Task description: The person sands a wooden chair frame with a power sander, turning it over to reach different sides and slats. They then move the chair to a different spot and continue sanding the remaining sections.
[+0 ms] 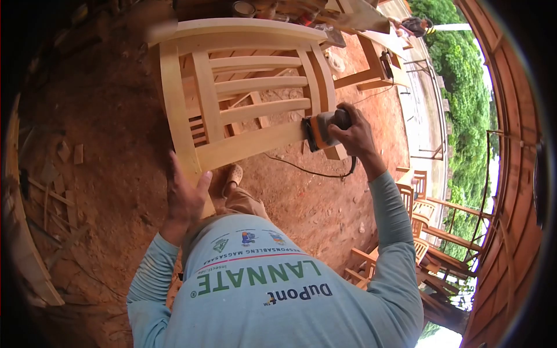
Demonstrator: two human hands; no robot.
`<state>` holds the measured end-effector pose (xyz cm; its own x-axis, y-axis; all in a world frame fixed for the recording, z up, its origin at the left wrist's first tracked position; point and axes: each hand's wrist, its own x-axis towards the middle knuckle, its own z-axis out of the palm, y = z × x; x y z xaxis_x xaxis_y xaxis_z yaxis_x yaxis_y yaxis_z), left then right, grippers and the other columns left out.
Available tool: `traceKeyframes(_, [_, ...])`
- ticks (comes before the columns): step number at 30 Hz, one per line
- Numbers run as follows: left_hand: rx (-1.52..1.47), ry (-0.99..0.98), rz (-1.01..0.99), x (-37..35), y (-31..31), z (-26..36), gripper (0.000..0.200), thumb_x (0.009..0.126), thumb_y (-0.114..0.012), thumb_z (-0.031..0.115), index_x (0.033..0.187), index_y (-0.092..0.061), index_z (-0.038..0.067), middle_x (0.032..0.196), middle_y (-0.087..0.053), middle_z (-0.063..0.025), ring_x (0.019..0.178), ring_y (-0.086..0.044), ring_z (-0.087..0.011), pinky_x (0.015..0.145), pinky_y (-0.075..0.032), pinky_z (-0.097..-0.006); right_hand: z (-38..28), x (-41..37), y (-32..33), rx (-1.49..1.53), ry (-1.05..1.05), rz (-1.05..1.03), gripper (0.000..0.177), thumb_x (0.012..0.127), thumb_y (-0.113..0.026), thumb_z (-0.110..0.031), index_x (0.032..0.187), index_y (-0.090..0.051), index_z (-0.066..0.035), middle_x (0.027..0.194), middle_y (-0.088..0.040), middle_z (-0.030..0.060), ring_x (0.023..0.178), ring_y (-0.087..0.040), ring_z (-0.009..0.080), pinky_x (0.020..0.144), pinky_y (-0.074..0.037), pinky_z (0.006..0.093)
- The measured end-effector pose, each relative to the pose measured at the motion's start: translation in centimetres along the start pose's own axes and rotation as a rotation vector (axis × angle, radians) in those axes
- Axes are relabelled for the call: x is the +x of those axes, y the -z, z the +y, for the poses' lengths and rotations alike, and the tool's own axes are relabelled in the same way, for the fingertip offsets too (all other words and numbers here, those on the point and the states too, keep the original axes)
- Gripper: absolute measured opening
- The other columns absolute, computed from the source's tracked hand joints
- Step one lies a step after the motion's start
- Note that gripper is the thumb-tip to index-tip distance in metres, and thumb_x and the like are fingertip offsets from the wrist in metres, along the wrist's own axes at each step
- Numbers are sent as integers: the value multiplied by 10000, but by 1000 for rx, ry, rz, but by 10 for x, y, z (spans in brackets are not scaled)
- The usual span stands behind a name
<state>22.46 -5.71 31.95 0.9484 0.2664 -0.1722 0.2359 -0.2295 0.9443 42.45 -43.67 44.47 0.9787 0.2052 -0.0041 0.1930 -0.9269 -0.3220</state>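
A pale wooden chair (252, 139) with slats stands in front of me, its bare wood unpainted. My right hand (355, 130) wraps round the top of an orange and grey power sander (322, 132). The sander's pad meets the right end of the chair's near rail. At the rail's left end, my left hand (188, 196) grips the chair's corner post, thumb on one side and fingers on the other. A dark cord (313, 172) trails from the sander over the ground.
Reddish dirt floor (296, 197) lies below, with wood offcuts (64, 191) at the left. Another wooden frame with a tool on it (384, 64) stands at upper right. Several wooden chairs (419, 214) are at the right. A person (415, 26) is far off.
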Motion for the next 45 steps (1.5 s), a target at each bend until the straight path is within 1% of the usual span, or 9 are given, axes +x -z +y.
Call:
traceKeyframes(3, [64,-29,25,0,0,-2,954,932,-728,272,1576,-181,-171,1563,-374,-385,1461,-396,-482,1233,-322,-462,-11,4,-11,-67,35,125,620,745,-798,-312,1316,-636,-134,1180,-658,193,1043,-693,341,912,-570,446])
traceKeyframes(13, [78,-50,24,1,-1,-7,955,930,-728,270,1576,-181,-172,1567,-365,-387,1462,-392,-486,1236,-318,-465,-28,-13,14,12,-179,-157,598,761,-780,-316,1314,-640,-138,1171,-655,198,1038,-696,347,908,-571,440])
traceKeyframes(19, [40,-21,4,0,1,0,948,933,-721,259,1573,-175,-178,1561,-376,-383,1453,-406,-480,1228,-329,-461,-15,0,-9,-34,-80,48,602,756,-786,-313,1313,-634,-141,1178,-654,201,1038,-692,359,901,-569,446])
traceKeyframes(22, [54,-47,7,1,-1,-9,921,966,-705,239,1591,-159,-161,1563,-421,-325,1443,-456,-395,1206,-357,-413,-10,-8,-6,2,-67,22,602,753,-787,-310,1310,-633,-140,1194,-651,202,1051,-686,366,913,-563,454])
traceKeyframes(25, [24,-23,0,2,2,-1,941,935,-715,257,1571,-178,-180,1555,-385,-383,1448,-414,-480,1226,-332,-458,-7,-18,6,4,-106,-89,602,752,-785,-294,1312,-630,-133,1207,-647,205,1080,-677,367,933,-557,454])
traceKeyframes(28, [-18,-25,-8,2,0,-7,939,935,-714,257,1570,-179,-181,1557,-382,-383,1449,-412,-480,1226,-332,-460,-6,-15,1,-44,-95,-6,589,759,-782,-293,1305,-633,-130,1180,-649,201,1055,-680,366,916,-563,451])
traceKeyframes(40, [147,-57,14,1,1,-5,949,945,-714,272,1576,-162,-174,1553,-378,-390,1454,-397,-488,1233,-319,-473,-3,47,-22,10,-4,223,621,766,-784,-342,1335,-615,-159,1192,-645,186,1051,-687,369,899,-570,471])
traceKeyframes(43, [130,-25,-7,0,1,-6,944,960,-709,241,1593,-134,-161,1585,-385,-345,1471,-422,-411,1214,-352,-426,-16,76,-10,21,-3,148,626,767,-775,-352,1342,-629,-153,1222,-644,186,1054,-699,347,866,-593,455])
traceKeyframes(45, [125,-37,-9,0,2,-5,951,955,-715,243,1592,-136,-162,1576,-397,-343,1460,-436,-412,1209,-358,-427,-30,95,4,25,-50,72,644,759,-773,-358,1353,-632,-150,1228,-645,188,1031,-706,340,851,-600,441])
